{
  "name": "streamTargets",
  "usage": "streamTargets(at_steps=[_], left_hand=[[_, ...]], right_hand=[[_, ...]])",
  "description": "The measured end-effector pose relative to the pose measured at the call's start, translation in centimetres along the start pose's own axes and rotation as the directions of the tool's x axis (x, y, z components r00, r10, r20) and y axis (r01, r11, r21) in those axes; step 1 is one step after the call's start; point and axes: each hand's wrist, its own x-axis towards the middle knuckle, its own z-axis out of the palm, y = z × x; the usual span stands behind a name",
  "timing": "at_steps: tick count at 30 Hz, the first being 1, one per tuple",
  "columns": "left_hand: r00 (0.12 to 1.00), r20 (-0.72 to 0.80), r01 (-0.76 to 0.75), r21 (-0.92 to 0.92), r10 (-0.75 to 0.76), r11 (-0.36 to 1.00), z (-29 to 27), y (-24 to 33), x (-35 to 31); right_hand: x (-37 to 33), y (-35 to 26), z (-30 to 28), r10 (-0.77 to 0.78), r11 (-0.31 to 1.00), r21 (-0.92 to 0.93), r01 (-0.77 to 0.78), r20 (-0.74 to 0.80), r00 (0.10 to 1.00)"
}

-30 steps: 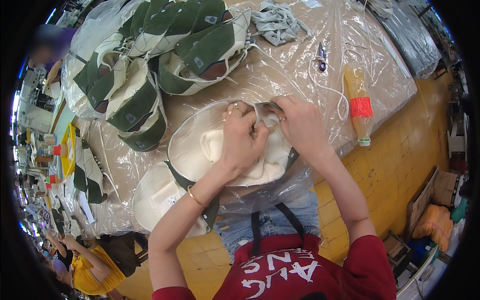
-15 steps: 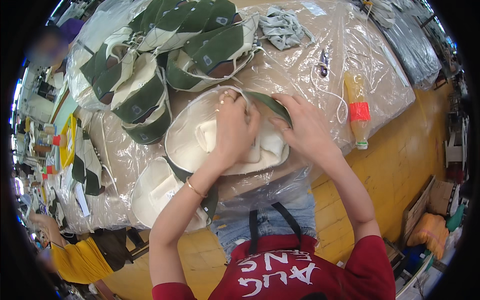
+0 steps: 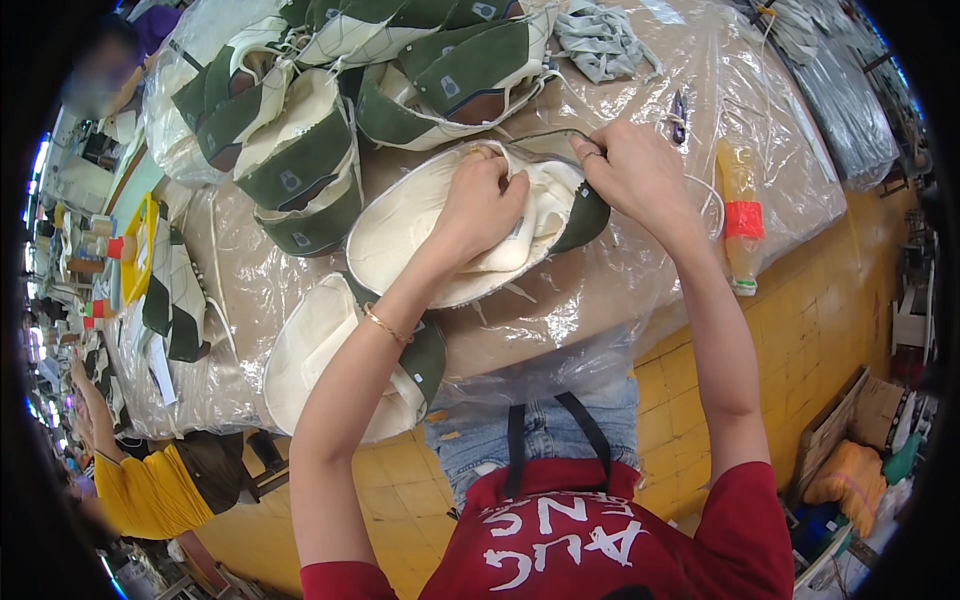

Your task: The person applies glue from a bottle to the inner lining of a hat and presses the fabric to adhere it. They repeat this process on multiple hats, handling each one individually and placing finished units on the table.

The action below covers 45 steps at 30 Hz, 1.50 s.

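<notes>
A cream-lined sewn fabric piece with green sides, which looks like a shoe upper, lies across the near part of the table with its pale inside facing up. Bent over its far rim, my left hand holds it, with the fingertips partly hidden. My right hand pinches the green edge at its right end and pulls that edge out from the lining. Below my left forearm, a second cream-and-green upper rests near the front edge, partly covered by the arm.
Several green-and-cream uppers are heaped at the far left. Grey cloth, dark thread snips and a yellowish bottle with a red label lie to the right. Plastic sheeting covers the table. A person in yellow is at lower left.
My right hand has risen and turned over, closing on the upper's green edge. The upper has tilted and shifted right, and more of its green side shows. My left hand stays on the rim.
</notes>
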Motion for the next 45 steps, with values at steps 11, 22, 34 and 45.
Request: streamTargets(at_steps=[11,22,34,45], left_hand=[[0.887,-0.273,-0.24,0.414,0.372,0.878,-0.9,5.3,-6.1],[0.759,0.441,-0.599,0.183,0.479,0.78,0.6,5.3,-7.1],[0.554,0.592,-0.812,0.23,0.585,0.536,-0.3,2.7,-6.7],[0.63,0.481,-0.719,0.065,0.609,0.692,-2.2,1.3,-6.8]], right_hand=[[-6.4,4.7,0.6,-0.36,0.895,0.218,0.389,-0.16,0.919],[-11.7,5.3,4.3,-0.09,0.866,0.442,0.234,-0.323,0.942],[-15.5,6.0,4.0,-0.713,0.676,-0.419,0.606,-0.162,0.682],[-15.4,6.5,3.6,-0.793,0.586,-0.469,0.661,-0.164,0.587]])
